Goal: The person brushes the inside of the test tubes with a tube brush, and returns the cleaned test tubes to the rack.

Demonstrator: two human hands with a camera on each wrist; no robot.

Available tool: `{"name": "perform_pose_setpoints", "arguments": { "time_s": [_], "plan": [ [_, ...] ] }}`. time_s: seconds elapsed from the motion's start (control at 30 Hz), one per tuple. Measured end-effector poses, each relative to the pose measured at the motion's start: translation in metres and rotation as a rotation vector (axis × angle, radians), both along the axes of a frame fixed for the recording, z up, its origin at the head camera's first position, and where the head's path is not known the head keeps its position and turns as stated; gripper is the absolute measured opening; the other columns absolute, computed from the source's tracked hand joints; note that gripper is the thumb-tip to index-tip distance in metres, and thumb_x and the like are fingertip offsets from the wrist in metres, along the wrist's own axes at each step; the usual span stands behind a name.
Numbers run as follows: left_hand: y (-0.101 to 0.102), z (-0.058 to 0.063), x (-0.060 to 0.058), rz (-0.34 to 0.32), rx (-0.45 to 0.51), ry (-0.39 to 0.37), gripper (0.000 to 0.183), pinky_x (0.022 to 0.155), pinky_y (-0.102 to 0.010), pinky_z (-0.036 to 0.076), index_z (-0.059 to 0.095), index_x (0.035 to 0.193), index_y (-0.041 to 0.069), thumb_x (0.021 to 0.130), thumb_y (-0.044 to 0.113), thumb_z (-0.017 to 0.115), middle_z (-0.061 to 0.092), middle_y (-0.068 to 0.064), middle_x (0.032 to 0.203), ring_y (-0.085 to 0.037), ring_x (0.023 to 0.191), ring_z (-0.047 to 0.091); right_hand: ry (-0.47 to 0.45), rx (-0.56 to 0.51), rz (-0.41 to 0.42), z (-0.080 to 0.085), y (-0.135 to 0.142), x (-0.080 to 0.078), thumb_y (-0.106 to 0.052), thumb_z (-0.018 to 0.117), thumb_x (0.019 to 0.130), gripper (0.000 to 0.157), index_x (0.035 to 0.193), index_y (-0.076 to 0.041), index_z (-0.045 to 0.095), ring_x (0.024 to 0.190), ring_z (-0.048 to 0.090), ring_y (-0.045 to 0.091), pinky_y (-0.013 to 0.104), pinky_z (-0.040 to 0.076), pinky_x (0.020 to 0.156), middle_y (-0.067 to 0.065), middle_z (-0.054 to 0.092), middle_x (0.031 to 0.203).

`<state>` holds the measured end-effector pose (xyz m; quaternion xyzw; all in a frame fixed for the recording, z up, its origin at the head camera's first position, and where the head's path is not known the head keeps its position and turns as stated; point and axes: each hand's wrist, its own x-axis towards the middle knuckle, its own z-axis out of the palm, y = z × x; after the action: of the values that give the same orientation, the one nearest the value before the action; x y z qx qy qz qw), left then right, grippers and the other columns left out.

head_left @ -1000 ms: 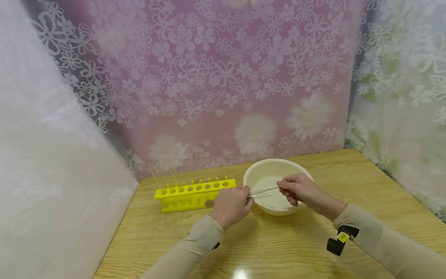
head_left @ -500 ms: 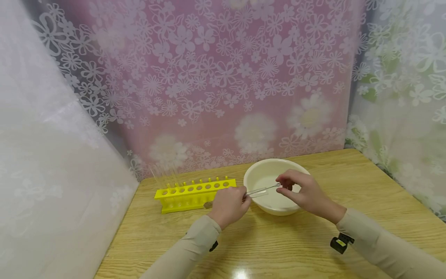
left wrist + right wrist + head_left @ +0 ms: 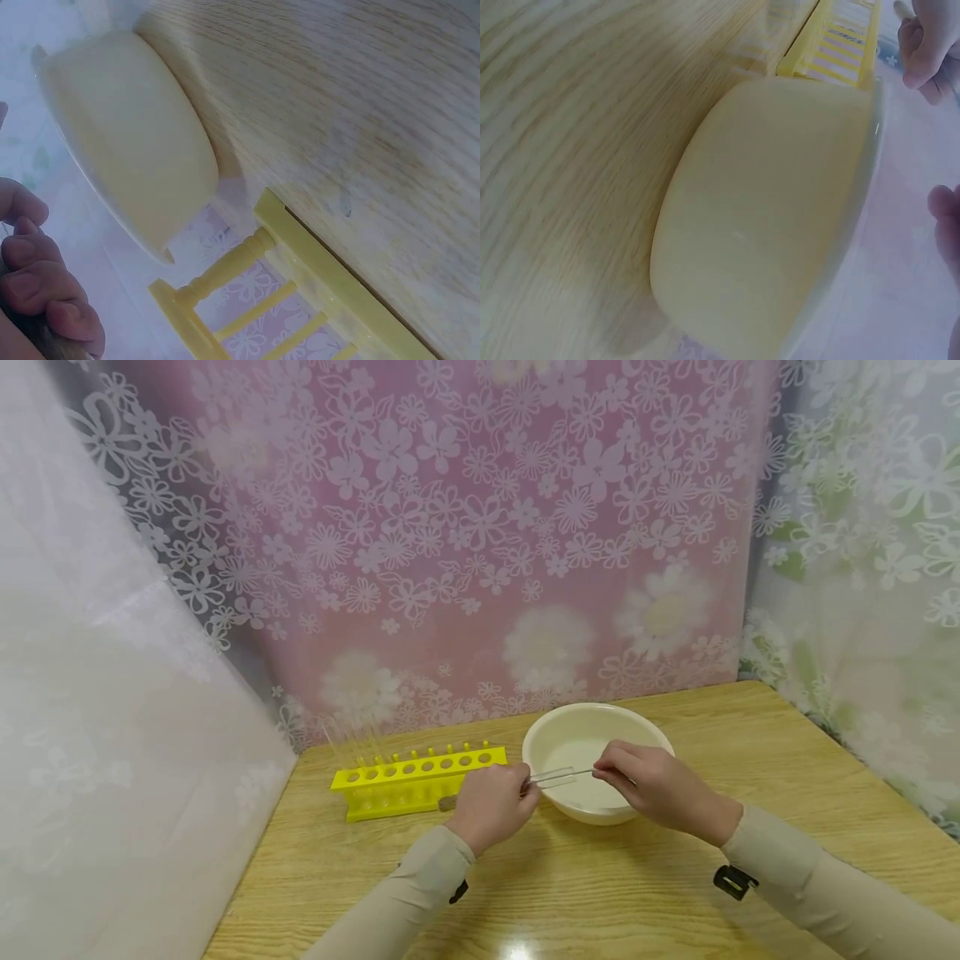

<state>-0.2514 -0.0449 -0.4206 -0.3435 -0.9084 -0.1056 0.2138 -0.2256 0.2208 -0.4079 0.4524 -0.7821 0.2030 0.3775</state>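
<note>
My left hand (image 3: 495, 806) grips a clear glass test tube (image 3: 562, 780), held slanted just over the near-left rim of a cream basin (image 3: 592, 817). A thin metal wire, the stem of a test tube brush (image 3: 582, 772), comes out of the tube's right end. My right hand (image 3: 660, 789) pinches the wire's outer end above the basin. A brownish, bristle-like end shows on the far side of my left fist. In the left wrist view, curled fingers (image 3: 45, 277) show at the edge; the tube is mostly hidden there. The right wrist view shows only parts of both hands.
A yellow test tube rack (image 3: 420, 768) stands left of the basin, behind my left hand. Several clear tubes (image 3: 356, 743) stand in its left end. Floral curtains (image 3: 480, 527) close in the wooden table (image 3: 585, 893) at the back and sides.
Half a second ago my right fingers were spread around the wire's looped end; now they pinch it again, with the wrist turned. The left hand has barely moved.
</note>
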Motion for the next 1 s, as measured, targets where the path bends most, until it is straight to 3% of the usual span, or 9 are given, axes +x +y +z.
{"name": "perform_pose_setpoints", "arguments": {
  "time_s": [0.13,0.27,0.4,0.57,0.73,0.8,0.87,1.0],
  "plan": [
    [-0.001,0.0,0.0,-0.003,-0.001,0.0,0.033,0.04,-0.019,0.017,0.045,0.066,0.023,0.096,0.027,0.059,0.031,0.01,0.052,-0.003,0.042,0.023,-0.169,-0.038,0.019,0.0,0.001,0.004,-0.015,0.065,0.098,0.004,0.094,-0.015,0.063,0.066,0.047,-0.005,0.011,0.042,0.062,-0.008,0.062,0.083],
    [0.0,0.0,-0.001,-0.005,-0.008,0.016,0.031,0.04,-0.019,0.019,0.047,0.068,0.023,0.096,0.027,0.059,0.034,0.01,0.052,-0.003,0.042,0.026,-0.444,-0.158,0.05,0.0,0.001,0.007,0.001,0.069,0.091,0.022,0.093,-0.02,0.063,0.059,0.048,0.0,0.017,0.042,0.056,-0.006,0.059,0.073],
    [0.001,0.001,-0.001,0.006,-0.024,0.026,0.029,0.04,-0.019,0.021,0.048,0.069,0.023,0.095,0.027,0.06,0.036,0.011,0.052,-0.002,0.042,0.028,-0.69,-0.263,0.058,0.001,0.0,0.007,-0.006,0.06,0.099,0.018,0.086,-0.018,0.06,0.05,0.05,0.013,0.024,0.041,0.048,0.0,0.055,0.062],
    [0.003,0.002,0.001,0.015,-0.053,0.051,0.028,0.04,-0.019,0.022,0.048,0.069,0.022,0.094,0.028,0.06,0.039,0.011,0.052,-0.002,0.042,0.031,-1.016,-0.358,0.028,0.006,0.0,0.006,-0.017,0.056,0.103,0.025,0.084,-0.001,0.056,0.052,0.055,0.026,0.032,0.048,0.052,0.008,0.055,0.06],
    [0.005,0.002,0.001,0.018,-0.077,0.081,0.028,0.039,-0.019,0.022,0.048,0.069,0.022,0.094,0.028,0.061,0.04,0.01,0.052,-0.003,0.042,0.032,-1.327,-0.486,-0.013,0.011,0.0,0.005,-0.027,0.057,0.103,0.036,0.079,0.0,0.05,0.05,0.053,0.019,0.035,0.047,0.055,0.005,0.051,0.061],
    [0.005,0.001,0.001,0.015,-0.074,0.081,0.028,0.039,-0.019,0.022,0.049,0.07,0.022,0.094,0.028,0.061,0.04,0.01,0.052,-0.003,0.041,0.032,-1.361,-0.517,-0.015,0.012,-0.001,0.005,-0.028,0.058,0.102,0.036,0.078,-0.003,0.049,0.049,0.051,0.016,0.034,0.045,0.054,0.003,0.049,0.061],
    [0.005,0.0,0.001,0.013,-0.058,0.065,0.027,0.039,-0.019,0.022,0.05,0.07,0.022,0.094,0.027,0.061,0.04,0.01,0.053,-0.003,0.041,0.032,-1.322,-0.523,-0.031,0.01,-0.002,0.006,-0.029,0.059,0.102,0.036,0.079,-0.001,0.05,0.05,0.052,0.018,0.034,0.045,0.056,0.003,0.05,0.06],
    [0.003,-0.001,0.002,0.016,-0.014,0.017,0.026,0.04,-0.018,0.022,0.051,0.071,0.022,0.094,0.026,0.061,0.04,0.011,0.054,-0.003,0.042,0.03,-1.074,-0.457,-0.04,0.004,-0.004,0.008,-0.025,0.06,0.101,0.029,0.089,0.001,0.06,0.055,0.055,0.028,0.033,0.047,0.055,0.005,0.054,0.063]
  ]
}}
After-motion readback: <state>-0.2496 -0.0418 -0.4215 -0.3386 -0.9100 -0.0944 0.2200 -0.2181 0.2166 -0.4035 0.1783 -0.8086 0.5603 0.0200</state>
